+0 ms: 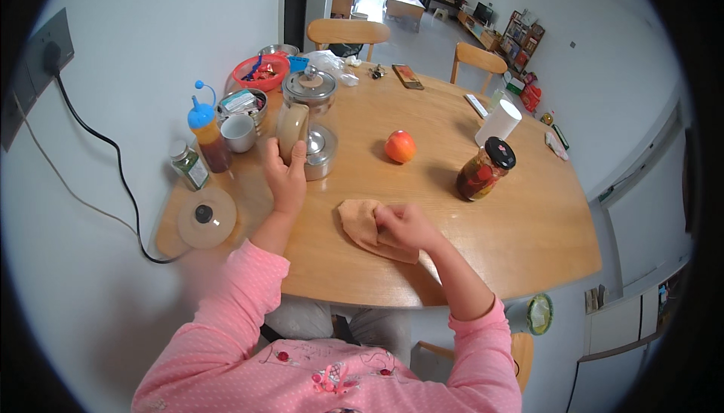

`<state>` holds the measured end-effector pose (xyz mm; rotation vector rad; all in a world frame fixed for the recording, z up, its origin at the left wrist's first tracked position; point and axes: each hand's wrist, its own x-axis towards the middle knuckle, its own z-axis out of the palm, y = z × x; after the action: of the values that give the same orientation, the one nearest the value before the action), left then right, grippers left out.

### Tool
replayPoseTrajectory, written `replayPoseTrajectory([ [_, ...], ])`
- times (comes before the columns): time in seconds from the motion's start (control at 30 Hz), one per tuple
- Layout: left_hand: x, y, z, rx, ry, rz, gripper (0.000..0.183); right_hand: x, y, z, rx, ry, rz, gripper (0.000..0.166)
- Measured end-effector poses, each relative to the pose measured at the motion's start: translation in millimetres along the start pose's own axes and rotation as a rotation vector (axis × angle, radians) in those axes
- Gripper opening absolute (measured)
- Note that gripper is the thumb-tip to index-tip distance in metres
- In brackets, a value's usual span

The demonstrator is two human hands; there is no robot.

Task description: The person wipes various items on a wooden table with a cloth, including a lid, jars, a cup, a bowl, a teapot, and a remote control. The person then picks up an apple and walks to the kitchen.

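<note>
My left hand grips the beige handle of a glass kettle with a metal lid and base, upright at the left of the wooden table. Whether the kettle's bottom touches the table, I cannot tell. In front of me, my right hand pinches a folded orange-brown cloth that lies on the tabletop. Beyond the cloth sits a red-orange fruit. A glass jar with a black lid and dark red contents stands to the right.
Along the left wall are a round lid, a spice jar, a squeeze bottle, a white cup and a red basket. A white cylinder, a phone and a plastic bag are farther back. A black cord hangs from the wall socket.
</note>
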<state>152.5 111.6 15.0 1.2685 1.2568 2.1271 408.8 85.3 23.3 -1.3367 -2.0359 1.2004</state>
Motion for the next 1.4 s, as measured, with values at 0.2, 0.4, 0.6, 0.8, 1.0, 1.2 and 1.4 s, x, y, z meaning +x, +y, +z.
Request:
replayPoseTrajectory([
  [0.2,-1.1,-4.3,3.4,0.022,0.004,0.010,0.032,89.7,15.8,-41.2,-0.760,0.828,-0.404,0.048],
  [0.4,-3.8,2.3,5.2,0.008,0.039,-0.011,0.032,143.6,-11.1,-63.8,-0.760,0.353,0.067,0.067],
  [0.6,-3.2,2.5,5.3,-0.041,0.020,-0.024,0.033,225.7,14.0,-40.7,-0.212,0.606,-0.142,0.061],
  [0.8,-3.2,9.1,8.6,-0.052,0.037,0.027,0.032,245.1,22.1,-23.3,-0.076,0.765,-0.197,0.060],
  [1.0,-0.5,9.6,6.9,-0.095,0.032,-0.006,0.031,206.4,14.9,-21.6,-0.230,0.696,-0.272,0.062],
  [1.2,-3.0,1.5,5.4,-0.049,0.012,-0.015,0.026,103.3,18.7,-10.3,0.083,0.138,-0.347,0.030],
  [1.4,-3.4,11.9,5.5,-0.121,-0.019,-0.107,0.028,-20.4,-6.6,6.8,-0.429,-0.066,-0.583,0.035],
])
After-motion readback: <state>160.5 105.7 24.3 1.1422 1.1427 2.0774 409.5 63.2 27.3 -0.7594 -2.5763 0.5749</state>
